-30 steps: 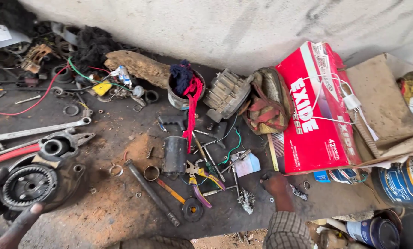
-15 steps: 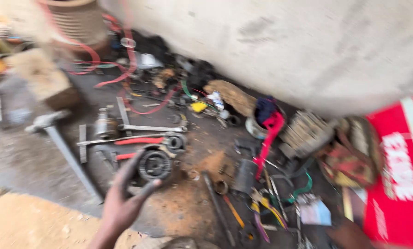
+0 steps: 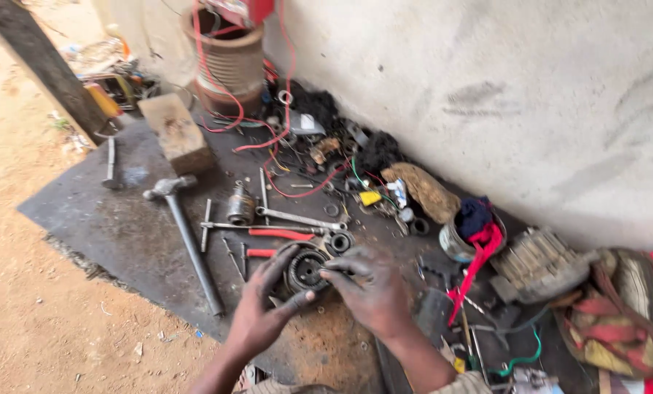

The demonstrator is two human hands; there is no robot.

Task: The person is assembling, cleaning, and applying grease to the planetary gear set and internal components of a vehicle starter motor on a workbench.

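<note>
A round, dark metal motor part point(image 3: 306, 270) with a toothed rim lies on a greasy black mat point(image 3: 122, 219). My left hand point(image 3: 262, 310) cups its near left side, thumb pressed against the rim. From the right comes my right hand point(image 3: 366, 288), its fingertips on the top of the part. Both hands are smeared with grease. Just beyond the part lie a long spanner point(image 3: 297, 217), red-handled pliers point(image 3: 279, 234) and a small ring-shaped bearing point(image 3: 339, 241).
A long-handled hammer point(image 3: 184, 237) lies to the left, with a wooden block point(image 3: 175, 133) behind it. Red wires run to a rusty cylinder point(image 3: 230, 66) by the wall. To the right stand a tin with red and blue rags point(image 3: 472, 232), a finned metal housing point(image 3: 538, 264) and a cloth bag point(image 3: 622, 314).
The view has swung left, away from the red box. My left hand stayed at the round part and my right hand has come in onto it.
</note>
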